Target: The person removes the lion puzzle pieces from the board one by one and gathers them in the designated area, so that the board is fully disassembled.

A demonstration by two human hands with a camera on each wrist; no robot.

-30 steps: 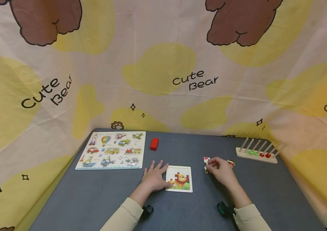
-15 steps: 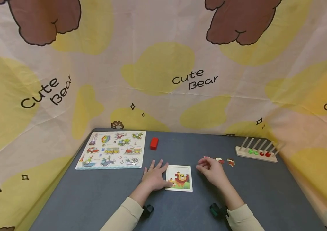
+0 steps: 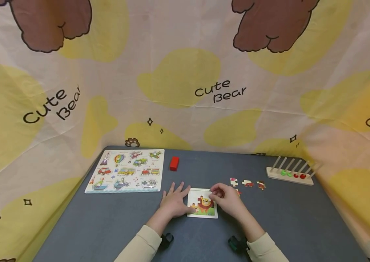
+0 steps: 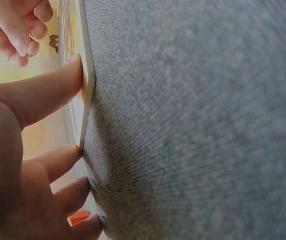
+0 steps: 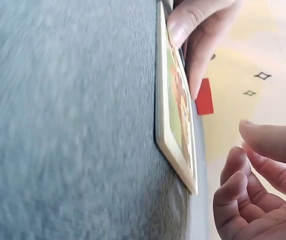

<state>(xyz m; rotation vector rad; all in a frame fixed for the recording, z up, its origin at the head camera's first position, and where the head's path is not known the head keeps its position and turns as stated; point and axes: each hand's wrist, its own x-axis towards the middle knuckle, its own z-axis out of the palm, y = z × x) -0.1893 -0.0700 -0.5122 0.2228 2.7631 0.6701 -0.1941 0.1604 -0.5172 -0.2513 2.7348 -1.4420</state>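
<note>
The left hand (image 3: 174,203) lies low beside the white, square puzzle tray with a lion picture (image 3: 204,216), which rests on the blue-grey tabletop (image 3: 126,222). Its fingers are straight and spread wide, and its thumb presses on the left border of the tray. The right hand (image 3: 227,198) is above the upper right corner, with fingers bent inward; its grip is narrow, and I cannot tell whether it holds something. Small, colourful jigsaw pieces (image 3: 247,183) lie beyond it.
</note>
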